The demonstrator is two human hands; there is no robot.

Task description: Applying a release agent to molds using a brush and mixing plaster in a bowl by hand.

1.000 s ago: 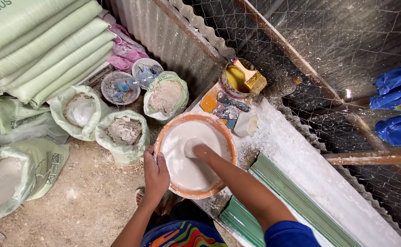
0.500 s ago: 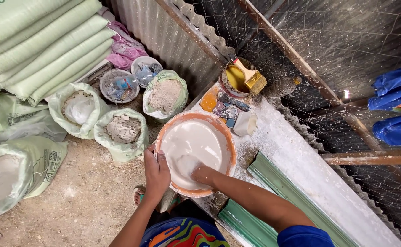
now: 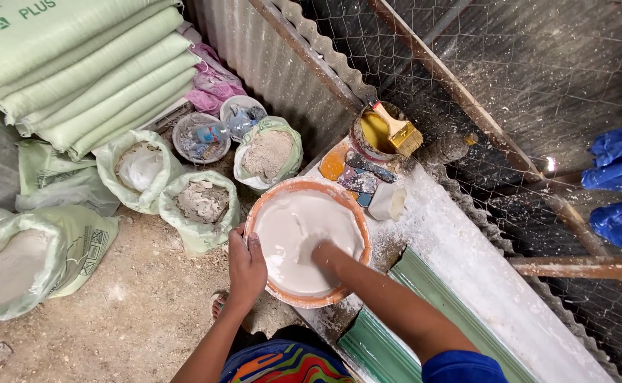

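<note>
- White slurry fills the orange basin, which sits on the dusty bench in front of me.
- Left hand: closed over the near-left rim, thumb on the inside edge, fingers wrapped outside.
- Right hand: sunk in the slurry right of centre, only the wrist showing. Whether the fingers are spread or curled, I cannot tell.
- Change over the last second: the right hand has swept from the middle, down to the lower left, and now back over to the right. The left hand has not shifted its grip.
- Reading: a circular hand-stir is under way; the surface shows swirl marks and looks smooth, no lumps visible.
- Beyond the basin on the bench: a small white cup, colour-stained scraps, a pot with a yellow brush lying across it.
- Floor, left: open sacks of pale powder, two small bowls, stacked green bags.
</note>
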